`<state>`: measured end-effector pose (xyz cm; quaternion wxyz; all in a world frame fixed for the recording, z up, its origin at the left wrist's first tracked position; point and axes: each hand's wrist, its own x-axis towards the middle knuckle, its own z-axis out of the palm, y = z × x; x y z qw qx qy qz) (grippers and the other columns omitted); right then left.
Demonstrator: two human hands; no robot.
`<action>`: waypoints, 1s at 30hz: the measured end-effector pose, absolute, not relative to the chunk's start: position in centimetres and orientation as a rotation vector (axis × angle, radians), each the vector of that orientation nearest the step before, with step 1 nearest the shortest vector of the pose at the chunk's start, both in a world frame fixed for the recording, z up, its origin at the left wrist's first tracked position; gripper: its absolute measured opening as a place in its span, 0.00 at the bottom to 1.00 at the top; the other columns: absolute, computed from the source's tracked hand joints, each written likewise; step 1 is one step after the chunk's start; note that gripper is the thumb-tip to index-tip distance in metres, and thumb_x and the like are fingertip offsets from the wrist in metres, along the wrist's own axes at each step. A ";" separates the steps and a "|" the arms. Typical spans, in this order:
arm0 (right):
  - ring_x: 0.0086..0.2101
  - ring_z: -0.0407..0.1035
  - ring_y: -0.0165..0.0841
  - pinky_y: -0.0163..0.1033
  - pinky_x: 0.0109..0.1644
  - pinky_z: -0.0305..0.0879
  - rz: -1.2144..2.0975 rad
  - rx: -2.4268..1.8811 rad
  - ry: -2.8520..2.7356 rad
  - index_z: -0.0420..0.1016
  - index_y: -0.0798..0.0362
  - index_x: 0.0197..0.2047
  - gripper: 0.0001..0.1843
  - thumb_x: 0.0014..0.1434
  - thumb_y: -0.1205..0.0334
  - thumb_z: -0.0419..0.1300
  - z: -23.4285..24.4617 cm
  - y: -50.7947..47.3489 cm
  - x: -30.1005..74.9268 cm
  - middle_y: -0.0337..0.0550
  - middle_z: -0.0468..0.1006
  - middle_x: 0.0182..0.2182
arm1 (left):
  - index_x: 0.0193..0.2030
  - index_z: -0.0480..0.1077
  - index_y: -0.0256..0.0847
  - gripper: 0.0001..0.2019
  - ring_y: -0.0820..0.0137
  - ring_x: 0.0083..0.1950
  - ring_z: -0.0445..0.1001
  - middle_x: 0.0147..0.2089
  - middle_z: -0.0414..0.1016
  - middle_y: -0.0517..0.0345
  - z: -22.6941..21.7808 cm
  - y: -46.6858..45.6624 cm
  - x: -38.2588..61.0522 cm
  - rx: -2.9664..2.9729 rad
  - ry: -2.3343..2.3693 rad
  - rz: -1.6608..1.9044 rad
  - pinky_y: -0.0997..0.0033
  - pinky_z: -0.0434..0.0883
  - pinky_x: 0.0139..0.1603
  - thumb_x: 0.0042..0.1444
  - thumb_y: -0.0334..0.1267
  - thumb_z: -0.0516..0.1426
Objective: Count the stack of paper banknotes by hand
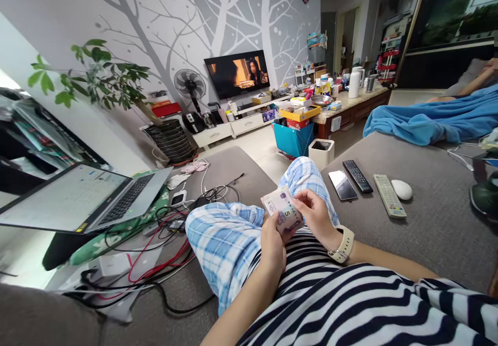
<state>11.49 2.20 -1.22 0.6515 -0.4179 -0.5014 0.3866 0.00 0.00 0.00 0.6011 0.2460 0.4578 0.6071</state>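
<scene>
A purple-grey banknote (pixel 283 208) marked with a 5 lies on top of what looks like a small stack of notes, held over my lap. My left hand (pixel 272 239) is wrapped round the lower left side of the notes, its thumb on the front face. At the upper right edge, my right hand (pixel 314 212) pinches the notes between thumb and fingers. A pale watch is on my right wrist. How many notes there are, and the fingers behind them, I cannot make out.
Left of my legs sit an open laptop (pixel 128 198) and tangled cables (pixel 171 250). To the right lie a phone (pixel 342 185), a black remote (pixel 357 176), a grey remote (pixel 389 195) and a white mouse (pixel 401 190). Another person's legs rest under a blue blanket (pixel 428 118).
</scene>
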 end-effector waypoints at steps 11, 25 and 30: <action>0.25 0.61 0.32 0.38 0.30 0.59 0.874 -0.996 -1.179 0.67 0.50 0.28 0.15 0.53 0.48 0.63 -1.2 2.3 11.5 0.36 0.67 0.22 | 0.42 0.71 0.37 0.13 0.66 0.34 0.78 0.36 0.77 0.54 -0.1 0.0 0.1 0.574 1.072 1.384 0.70 0.75 0.25 0.49 0.38 0.60; 0.23 0.59 0.30 0.37 0.28 0.56 0.700 -1.104 -1.265 0.66 0.51 0.24 0.16 0.55 0.50 0.62 -0.9 2.8 11.6 0.34 0.66 0.20 | 0.44 0.72 0.36 0.13 0.67 0.35 0.76 0.38 0.77 0.50 0.1 0.1 0.3 0.599 1.046 1.360 0.71 0.75 0.25 0.56 0.41 0.58; 0.24 0.62 0.30 0.36 0.29 0.58 0.632 -1.111 -1.315 0.67 0.52 0.26 0.14 0.58 0.52 0.60 -0.7 2.5 11.6 0.36 0.68 0.21 | 0.45 0.72 0.37 0.12 0.67 0.36 0.76 0.40 0.77 0.49 0.0 0.4 0.1 0.528 1.044 1.350 0.68 0.76 0.28 0.58 0.39 0.56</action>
